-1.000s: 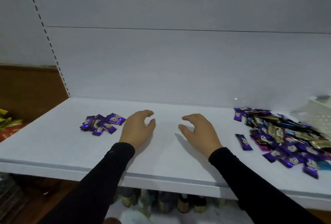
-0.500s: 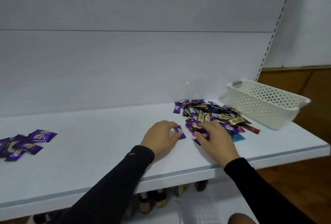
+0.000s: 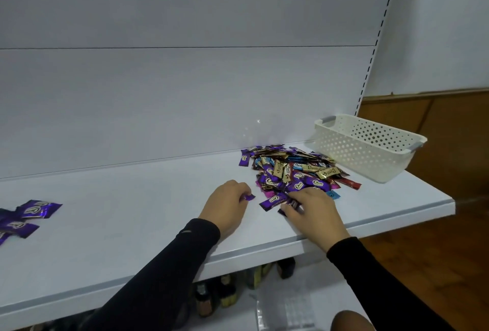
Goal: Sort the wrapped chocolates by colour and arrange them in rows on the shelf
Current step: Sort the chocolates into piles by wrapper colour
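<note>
A shop is suggested: white retail shelving (image 3: 148,214) with a slotted upright (image 3: 377,39) at the upper right, bottles (image 3: 227,292) stocked on the shelf below at bottom centre, and wrapped chocolates (image 3: 293,169) heaped beside a perforated white basket (image 3: 365,145) at right.

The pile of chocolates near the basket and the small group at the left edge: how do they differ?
The pile mixes purple, gold, red and blue wrappers; the left group shows only purple. The pile holds many more pieces, heaped; the left group is few and flatter. Both lie on the shelf.
</note>
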Action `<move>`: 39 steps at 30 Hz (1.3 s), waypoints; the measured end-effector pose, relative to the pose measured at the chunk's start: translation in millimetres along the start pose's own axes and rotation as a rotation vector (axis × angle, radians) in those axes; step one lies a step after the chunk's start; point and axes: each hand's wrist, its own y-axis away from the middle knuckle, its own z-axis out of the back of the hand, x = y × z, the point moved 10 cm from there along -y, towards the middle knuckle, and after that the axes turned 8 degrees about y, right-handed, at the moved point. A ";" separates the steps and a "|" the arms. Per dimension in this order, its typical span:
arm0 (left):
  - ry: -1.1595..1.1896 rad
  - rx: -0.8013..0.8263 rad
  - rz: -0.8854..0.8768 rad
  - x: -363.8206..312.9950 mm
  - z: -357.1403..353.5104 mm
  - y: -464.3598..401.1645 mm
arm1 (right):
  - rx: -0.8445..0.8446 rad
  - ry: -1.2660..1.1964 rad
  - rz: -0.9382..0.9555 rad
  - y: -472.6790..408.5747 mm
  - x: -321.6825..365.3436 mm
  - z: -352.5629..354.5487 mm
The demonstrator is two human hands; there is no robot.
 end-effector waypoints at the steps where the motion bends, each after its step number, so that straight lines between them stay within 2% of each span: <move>1: 0.002 -0.005 0.011 3.3 2.0 1.7 | 0.014 0.014 -0.014 0.4 -0.6 -0.9; 5: -0.049 -0.046 0.116 18.8 11.8 7.5 | 0.074 0.113 -0.045 -1.3 -2.2 -4.4; 7: -0.104 -0.078 0.161 23.8 17.0 8.9 | 0.081 0.065 -0.057 -1.7 -0.2 -2.9; 14: 0.155 -0.077 0.248 36.8 21.9 8.8 | 0.014 -0.547 -0.114 -1.2 8.0 8.2; 20: 0.275 -0.094 0.275 55.8 34.2 15.9 | 0.067 -0.830 -0.129 -8.4 18.2 -3.8; 23: 0.272 -0.139 0.262 68.6 51.5 24.3 | 0.102 -0.889 -0.091 -11.8 42.2 -9.8; 26: 0.375 -0.262 0.307 90.7 80.8 43.1 | 0.124 -0.890 -0.053 -20.5 74.2 -18.8; 31: 0.685 -0.510 0.367 142.5 140.7 89.9 | 0.185 -0.908 0.056 -30.2 160.7 -29.5; 35: 0.649 -0.665 0.427 197.7 190.8 135.7 | 0.257 -0.931 0.127 -31.1 241.2 -49.3; 39: 0.503 -0.843 0.489 245.2 239.8 188.9 | 0.327 -0.925 0.228 -22.2 325.7 -67.4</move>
